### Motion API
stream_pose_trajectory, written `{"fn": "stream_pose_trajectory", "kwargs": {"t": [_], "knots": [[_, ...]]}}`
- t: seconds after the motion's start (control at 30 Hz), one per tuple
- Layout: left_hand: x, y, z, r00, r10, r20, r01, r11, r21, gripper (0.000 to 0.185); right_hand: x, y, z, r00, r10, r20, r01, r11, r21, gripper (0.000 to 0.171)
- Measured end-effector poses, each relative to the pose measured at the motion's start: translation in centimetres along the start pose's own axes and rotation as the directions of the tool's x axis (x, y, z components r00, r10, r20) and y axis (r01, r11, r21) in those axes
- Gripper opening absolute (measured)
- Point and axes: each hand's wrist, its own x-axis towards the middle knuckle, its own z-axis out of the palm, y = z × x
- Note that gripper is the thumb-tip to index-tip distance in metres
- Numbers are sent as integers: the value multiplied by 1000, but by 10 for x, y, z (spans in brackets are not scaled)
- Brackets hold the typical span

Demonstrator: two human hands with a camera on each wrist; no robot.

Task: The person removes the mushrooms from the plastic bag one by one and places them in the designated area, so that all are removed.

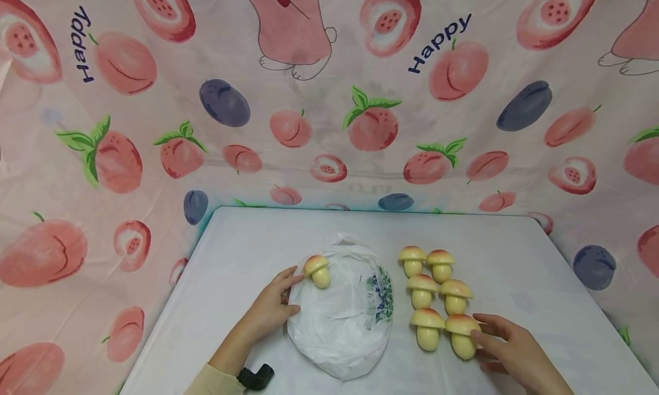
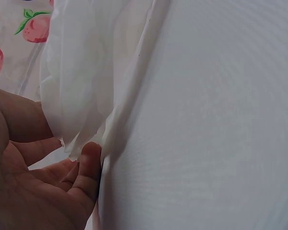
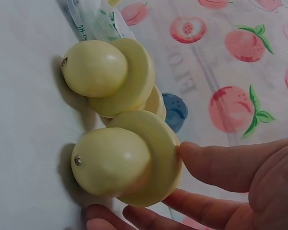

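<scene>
A white plastic bag (image 1: 340, 320) with a green and blue print lies flat in the middle of the table. My left hand (image 1: 270, 306) is at its left side; in the left wrist view the bag's edge (image 2: 81, 115) passes between the thumb and fingers. One toy mushroom (image 1: 317, 271) with a reddish-yellow cap is on the bag, close to the left fingertips. Several more toy mushrooms stand in two columns right of the bag. My right hand (image 1: 515, 349) holds the nearest right mushroom (image 3: 115, 160) by its cap, between thumb and fingers.
Beside the held mushroom is another mushroom (image 3: 96, 69). A white table (image 1: 247, 234) bears everything, and a pink fruit-patterned sheet (image 1: 319, 97) hangs behind it. By the left sleeve (image 1: 213, 380) there is a black device (image 1: 256, 376) at the wrist.
</scene>
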Motion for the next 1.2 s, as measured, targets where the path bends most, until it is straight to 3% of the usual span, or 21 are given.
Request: {"fn": "stream_pose_trajectory", "kwargs": {"t": [0.83, 1.2], "knots": [[-1, -1, 0, 1000, -3, -4, 3, 1000, -26, 67, -10, -7, -24, 997, -64, -40, 65, 998, 19, 69], [-1, 1, 0, 1000, -11, -7, 11, 1000, -28, 67, -16, -21, -32, 996, -80, -40, 81, 997, 20, 74]]}}
